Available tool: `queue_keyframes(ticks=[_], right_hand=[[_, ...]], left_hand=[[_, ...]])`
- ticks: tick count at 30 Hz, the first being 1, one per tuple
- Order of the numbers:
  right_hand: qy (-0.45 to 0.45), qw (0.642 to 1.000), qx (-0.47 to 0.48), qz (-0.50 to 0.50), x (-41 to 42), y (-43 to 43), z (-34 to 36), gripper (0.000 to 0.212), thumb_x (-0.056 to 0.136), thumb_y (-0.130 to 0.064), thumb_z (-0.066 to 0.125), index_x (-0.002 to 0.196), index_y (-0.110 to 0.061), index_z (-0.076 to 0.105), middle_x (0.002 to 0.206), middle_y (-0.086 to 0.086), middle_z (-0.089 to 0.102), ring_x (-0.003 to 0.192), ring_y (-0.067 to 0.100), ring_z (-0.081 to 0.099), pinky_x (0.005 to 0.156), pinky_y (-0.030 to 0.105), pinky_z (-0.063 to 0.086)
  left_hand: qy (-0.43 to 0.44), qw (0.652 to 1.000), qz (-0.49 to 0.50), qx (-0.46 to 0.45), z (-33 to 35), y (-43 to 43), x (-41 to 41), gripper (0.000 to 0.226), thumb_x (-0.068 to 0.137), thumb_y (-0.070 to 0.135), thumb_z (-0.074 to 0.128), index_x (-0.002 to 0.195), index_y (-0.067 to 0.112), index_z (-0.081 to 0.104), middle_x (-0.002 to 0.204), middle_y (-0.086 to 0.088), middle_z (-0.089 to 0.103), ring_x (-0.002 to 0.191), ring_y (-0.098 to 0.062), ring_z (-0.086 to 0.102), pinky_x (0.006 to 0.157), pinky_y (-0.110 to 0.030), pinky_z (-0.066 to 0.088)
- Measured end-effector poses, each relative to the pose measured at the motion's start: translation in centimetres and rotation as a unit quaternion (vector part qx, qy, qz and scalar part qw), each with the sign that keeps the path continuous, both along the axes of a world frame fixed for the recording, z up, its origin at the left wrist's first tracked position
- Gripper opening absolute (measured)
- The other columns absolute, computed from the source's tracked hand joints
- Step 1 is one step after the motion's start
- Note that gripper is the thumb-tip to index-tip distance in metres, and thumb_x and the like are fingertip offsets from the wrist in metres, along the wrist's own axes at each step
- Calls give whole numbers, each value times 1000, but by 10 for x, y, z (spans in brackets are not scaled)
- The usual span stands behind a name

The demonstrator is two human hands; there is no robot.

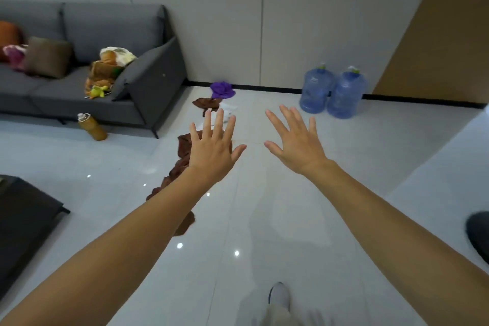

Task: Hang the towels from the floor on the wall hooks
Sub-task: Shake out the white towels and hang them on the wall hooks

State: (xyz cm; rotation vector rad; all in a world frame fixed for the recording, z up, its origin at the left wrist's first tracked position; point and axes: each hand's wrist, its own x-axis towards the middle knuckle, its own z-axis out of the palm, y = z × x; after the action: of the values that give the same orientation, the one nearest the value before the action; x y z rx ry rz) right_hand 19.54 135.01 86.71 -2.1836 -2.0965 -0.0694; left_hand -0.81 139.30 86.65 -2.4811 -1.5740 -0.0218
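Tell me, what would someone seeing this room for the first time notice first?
Two open hands, the left hand and right hand, stretch out over the glossy floor, holding nothing. Partly behind the left arm, a long brown towel trails across the tiles, with a purple towel near the wall's base. Blue water jugs stand at the right.

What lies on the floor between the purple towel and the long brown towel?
Head view: a small brown towel and a white cloth, partly hidden by the left hand.

Both hands [214, 152] [297, 144] spread, empty — towels [182, 164] on floor [291, 219].
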Motion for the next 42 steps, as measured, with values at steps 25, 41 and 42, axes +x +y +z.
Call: queue_keyframes(ticks=[25, 41, 42], right_hand=[[-45, 987, -56, 144, 57, 564, -58, 71, 96, -62, 31, 153, -39, -7, 164, 2, -3, 150, 26, -4, 116, 58, 2], [-33, 950, -97, 294, 103, 918, -178, 73, 94, -63, 30, 154, -35, 0, 164, 5, 3, 150, 28, 3, 118, 54, 8], [-36, 946, -108, 304, 107, 941, -194, 73, 94, -64, 30, 154, -35, 1, 164, 5, 4, 150, 29, 3, 118, 53, 8]], left_hand=[[-6, 990, 133, -54, -69, 507, 48, 77, 91, 69, 8, 155, 28, -5, 163, -7, -9, 149, -34, -8, 116, -59, 3], [16, 952, 266, -152, -183, 782, 112, 81, 85, 72, 0, 154, 29, -9, 163, -4, -13, 148, -35, -11, 115, -60, -4], [15, 945, 282, -164, -197, 798, 120, 81, 87, 73, 2, 154, 29, -9, 163, -4, -13, 148, -35, -11, 115, -60, -4]])
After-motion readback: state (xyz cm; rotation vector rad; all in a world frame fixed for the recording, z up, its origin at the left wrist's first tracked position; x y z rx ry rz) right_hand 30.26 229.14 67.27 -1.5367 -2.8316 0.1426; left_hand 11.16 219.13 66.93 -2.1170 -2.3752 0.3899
